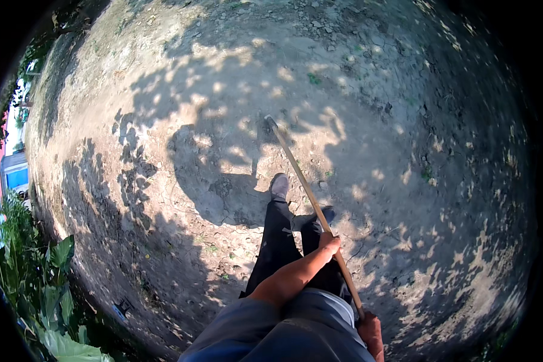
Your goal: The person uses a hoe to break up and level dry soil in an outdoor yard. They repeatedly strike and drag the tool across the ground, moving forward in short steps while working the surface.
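A long-handled tool with a straight wooden shaft [305, 183] slants across the front of my body, its far end over the ground ahead of my feet. The head at that far end is small and blurred, so its kind is unclear. Partway down the shaft, my left hand [329, 245] is wrapped around the wood. My right hand [369, 327] grips the near end beside my right hip. Beyond my shoes [279, 185] lies dry, cracked earth [240, 267], dappled by leaf shade and my own shadow.
Broad-leaved green plants [56, 294] grow along the left edge. A small blue object [119, 311] lies on the ground near them. Farther off at the left stands a structure with a blue panel [17, 178]. Small weeds [314, 78] and loose clods [319, 27] dot the soil ahead.
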Demonstrator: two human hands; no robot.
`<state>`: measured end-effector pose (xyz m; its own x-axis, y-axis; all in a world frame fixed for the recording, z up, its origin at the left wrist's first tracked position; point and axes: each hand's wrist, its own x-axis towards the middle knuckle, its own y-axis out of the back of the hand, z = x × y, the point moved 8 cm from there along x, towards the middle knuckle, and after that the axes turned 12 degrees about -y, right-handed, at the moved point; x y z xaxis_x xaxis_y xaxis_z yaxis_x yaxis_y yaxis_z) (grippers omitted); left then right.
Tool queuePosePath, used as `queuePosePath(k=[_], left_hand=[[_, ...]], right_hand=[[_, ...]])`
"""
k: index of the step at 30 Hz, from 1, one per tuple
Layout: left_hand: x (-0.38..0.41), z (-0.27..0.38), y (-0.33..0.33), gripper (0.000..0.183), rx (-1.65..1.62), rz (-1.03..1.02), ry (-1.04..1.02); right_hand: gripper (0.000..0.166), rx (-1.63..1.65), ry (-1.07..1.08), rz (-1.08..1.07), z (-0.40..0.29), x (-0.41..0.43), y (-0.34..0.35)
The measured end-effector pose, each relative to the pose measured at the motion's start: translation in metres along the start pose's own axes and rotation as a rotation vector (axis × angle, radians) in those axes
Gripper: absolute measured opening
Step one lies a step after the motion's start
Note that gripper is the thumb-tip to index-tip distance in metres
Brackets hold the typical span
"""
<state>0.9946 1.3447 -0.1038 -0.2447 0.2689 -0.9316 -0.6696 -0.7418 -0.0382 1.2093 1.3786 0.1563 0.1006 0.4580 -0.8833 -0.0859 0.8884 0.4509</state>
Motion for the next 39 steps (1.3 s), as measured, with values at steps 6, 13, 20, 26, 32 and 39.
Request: queuePosePath(k=[6,13,20,26,32,39], left_hand=[[-0.008,-0.005,-0.027,0.027,-0.108,0.011,-0.079],[0.015,0.052,0.039,0.024,-0.384,0.221,-0.190],[0.008,0.015,0.042,0.019,-0.380,0.137,-0.067],[0.001,0.014,0.032,0.013,-0.501,0.076,-0.016],[0.014,0.074,0.105,0.013,-0.504,0.178,-0.114],[0.011,0.114,0.169,0.012,-0.538,0.219,-0.159]], right_hand=[[0.026,0.006,0.034,0.023,0.027,0.018,0.014],[0.014,-0.051,0.236,0.030,-0.061,0.072,0.000],[0.025,-0.152,0.104,-0.007,-0.054,0.037,0.006],[0.025,-0.137,0.069,-0.002,-0.035,0.014,0.018],[0.020,-0.092,0.178,0.038,-0.113,0.033,-0.010],[0.024,-0.141,0.235,-0.003,-0.213,0.040,-0.035]])
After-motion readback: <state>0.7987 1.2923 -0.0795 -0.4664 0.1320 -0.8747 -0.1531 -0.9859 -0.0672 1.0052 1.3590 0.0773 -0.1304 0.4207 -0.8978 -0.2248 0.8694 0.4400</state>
